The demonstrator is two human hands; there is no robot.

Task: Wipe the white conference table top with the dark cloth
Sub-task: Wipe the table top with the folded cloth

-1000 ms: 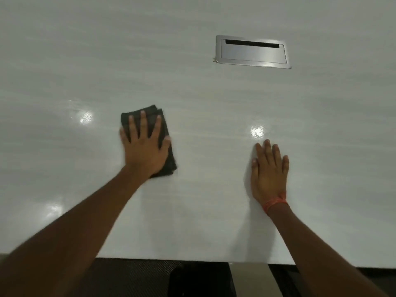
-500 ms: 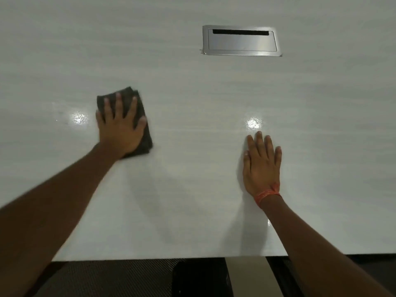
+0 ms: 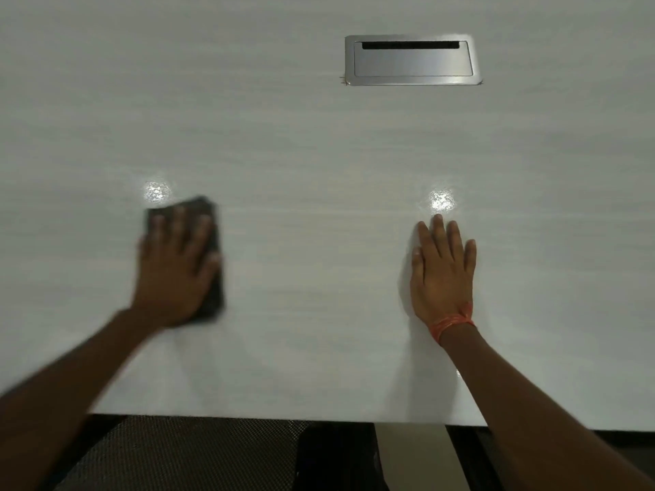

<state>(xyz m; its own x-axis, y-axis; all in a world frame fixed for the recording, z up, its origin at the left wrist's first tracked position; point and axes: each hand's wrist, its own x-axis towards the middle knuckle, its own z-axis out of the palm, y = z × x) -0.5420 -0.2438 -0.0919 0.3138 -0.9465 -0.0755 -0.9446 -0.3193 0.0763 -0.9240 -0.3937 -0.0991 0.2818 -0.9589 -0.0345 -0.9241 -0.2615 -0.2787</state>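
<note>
Your left hand (image 3: 175,269) has carried the dark cloth (image 3: 209,239) back toward the near edge of the bench (image 3: 283,154) from where it was half a second ago — it is blurred with motion, fingers flat and spread, pressing the folded cloth against the surface rather than gripping it. Your right hand (image 3: 443,274) has not shifted: palm down, fingers straight, holding nothing, bracing you near the front edge. The steel cable hatch (image 3: 411,62) sits well beyond both hands, untouched. By my reading the stroke covers only the near-left strip — the far side and right half likely still need wiping.
</note>
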